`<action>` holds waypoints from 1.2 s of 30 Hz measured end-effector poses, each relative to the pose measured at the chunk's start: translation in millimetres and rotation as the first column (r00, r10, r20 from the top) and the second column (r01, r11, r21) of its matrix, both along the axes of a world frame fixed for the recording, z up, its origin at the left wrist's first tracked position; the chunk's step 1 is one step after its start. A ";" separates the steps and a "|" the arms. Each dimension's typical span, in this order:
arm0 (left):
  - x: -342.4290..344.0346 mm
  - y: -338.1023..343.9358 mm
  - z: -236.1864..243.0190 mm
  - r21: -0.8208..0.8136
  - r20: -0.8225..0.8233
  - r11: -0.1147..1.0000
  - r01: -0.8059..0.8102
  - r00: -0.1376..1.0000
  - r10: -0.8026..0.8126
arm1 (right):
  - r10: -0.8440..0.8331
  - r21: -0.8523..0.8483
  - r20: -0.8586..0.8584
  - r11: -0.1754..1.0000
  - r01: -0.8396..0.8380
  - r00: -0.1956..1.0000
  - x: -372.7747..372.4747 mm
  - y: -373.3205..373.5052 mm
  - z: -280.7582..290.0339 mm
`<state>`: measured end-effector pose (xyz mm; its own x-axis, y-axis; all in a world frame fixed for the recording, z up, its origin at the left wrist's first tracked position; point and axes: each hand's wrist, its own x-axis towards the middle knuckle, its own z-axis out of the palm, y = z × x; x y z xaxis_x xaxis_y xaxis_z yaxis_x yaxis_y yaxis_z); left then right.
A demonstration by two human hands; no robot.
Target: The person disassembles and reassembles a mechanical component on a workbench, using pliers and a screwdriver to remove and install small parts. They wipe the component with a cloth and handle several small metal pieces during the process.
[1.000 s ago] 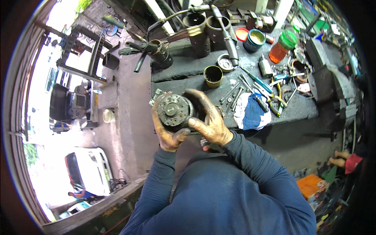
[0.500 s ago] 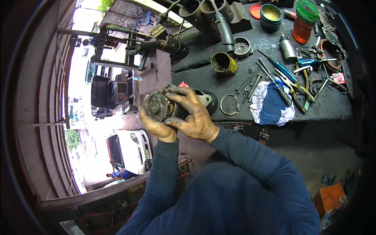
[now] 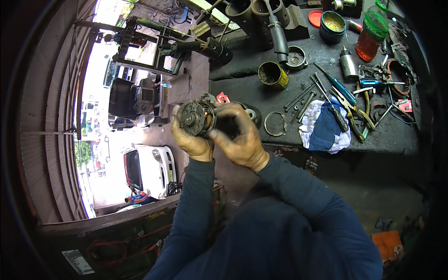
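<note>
From metal part [image 3: 192,117]: open air toward 9 o'clock; bare lane over worktop [image 3: 240,88] toward half past one, dark tubes [image 3: 251,31] at 1, yellow can [image 3: 280,78] at 2; dark housing [image 3: 255,113] close beside right hand [image 3: 242,140] at 3, metal ring [image 3: 274,135], rag [image 3: 323,125] beyond

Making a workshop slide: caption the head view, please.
Left hand cradling a round metal part, right hand close beside it, by a dark workbench with pliers and a rag.
</note>
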<state>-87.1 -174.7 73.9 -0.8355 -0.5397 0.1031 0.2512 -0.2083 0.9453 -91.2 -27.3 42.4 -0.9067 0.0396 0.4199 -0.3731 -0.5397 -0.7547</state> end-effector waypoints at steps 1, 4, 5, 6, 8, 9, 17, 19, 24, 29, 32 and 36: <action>-1.2 -9.6 -9.5 0.037 -0.039 0.999 -0.012 0.999 0.013 | -0.004 0.087 -0.030 0.996 0.007 1.000 -7.2 6.7 0.4; -6.3 1.6 -5.3 -0.010 -0.055 1.000 -0.021 0.998 0.020 | -0.064 0.266 -0.142 0.959 0.101 0.988 -24.7 17.5 11.9; -7.7 3.4 -6.6 -0.007 -0.054 0.999 -0.036 0.998 0.036 | -0.050 0.311 -0.151 0.946 0.095 0.987 -25.2 17.8 13.7; -9.3 5.0 -8.1 -0.003 -0.052 0.999 -0.052 0.997 0.052 | -0.035 0.354 -0.159 0.931 0.090 0.987 -26.2 18.0 15.6; -10.6 5.5 -11.9 0.003 -0.044 0.996 -0.088 0.995 0.088 | -0.120 0.376 -0.263 0.901 0.216 0.957 -30.2 16.3 15.1; -9.5 0.9 -13.3 -0.032 -0.060 0.999 -0.004 0.998 0.002 | -0.137 0.396 -0.290 0.884 0.249 0.947 -29.7 16.6 15.9; -6.4 -6.8 -27.6 -0.327 -0.068 0.929 -0.174 0.985 0.161 | 0.019 -0.010 0.208 1.000 -0.018 0.978 -14.2 33.6 3.9; -1.3 -11.3 -21.6 -0.215 -0.049 0.977 0.000 0.999 -0.011 | -0.036 0.139 0.150 0.990 0.015 0.988 -12.4 42.8 -9.8; 2.3 -41.7 11.4 -0.103 -0.200 0.865 0.491 0.842 -0.502 | -0.181 0.550 -0.087 0.811 0.199 0.980 11.0 37.1 -1.5; -2.9 -85.5 46.3 0.047 -0.189 0.757 0.652 0.750 -0.634 | -0.244 0.650 -0.206 0.690 0.319 0.948 18.4 26.9 -3.3; -17.7 -97.5 67.3 -0.043 -0.108 0.704 0.709 0.697 -0.709 | -0.338 0.762 -0.118 0.572 0.304 0.934 27.7 38.0 -11.0; -15.5 -73.8 66.6 -0.796 0.094 0.416 0.440 0.768 -0.633 | -0.414 0.929 0.167 0.371 -0.002 0.895 61.8 72.2 -57.6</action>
